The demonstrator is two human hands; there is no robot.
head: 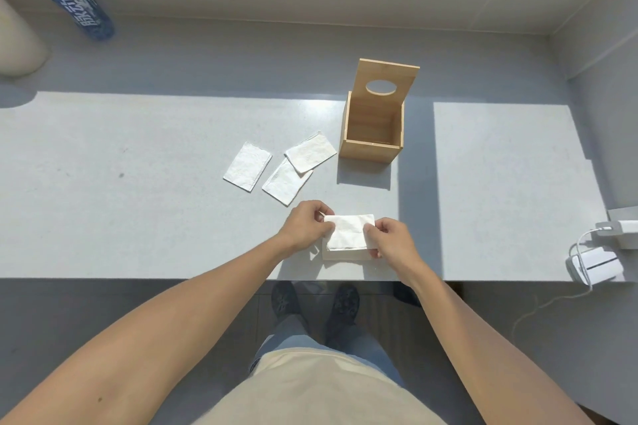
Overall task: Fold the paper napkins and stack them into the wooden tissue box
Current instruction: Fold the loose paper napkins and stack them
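white napkin (pixel 348 230): lifted above small stack | three folded napkins (pixel 278 167): flat, left of box | wooden tissue box (pixel 374 133): empty, lid upright

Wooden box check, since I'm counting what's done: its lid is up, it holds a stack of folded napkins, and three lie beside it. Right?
Not quite. The head view shows the wooden box empty, lid up. The three folded napkins do lie beside it.

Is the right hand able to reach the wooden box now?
Probably yes, once freed: the right hand is pinching a napkin, but the bare table lies between it and the open wooden box.
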